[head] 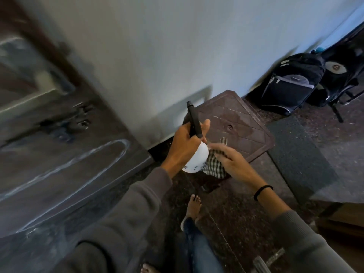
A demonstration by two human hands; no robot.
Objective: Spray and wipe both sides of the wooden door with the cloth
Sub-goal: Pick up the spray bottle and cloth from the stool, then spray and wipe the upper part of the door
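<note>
Wooden door (59, 154) at the left of the head view, both hands busy beside it.

The dark door fills the left side, blurred, with pale curved streaks across its lower panel and a metal latch (78, 119) higher up. The left hand (185, 148) is wrapped tightly round the black head of a spray bottle (197, 158), whose white body hangs below the fist. Just to its right, the right hand (232, 162), with a black band (263, 191) on the wrist, holds a checked cloth (214, 168) under its fingers, touching the bottle. A brown plastic stool (236, 119) stands behind the hands against the pale wall (177, 46). Two dark backpacks (291, 83) lean further right. A bare foot (194, 205) rests on the speckled floor.
</note>
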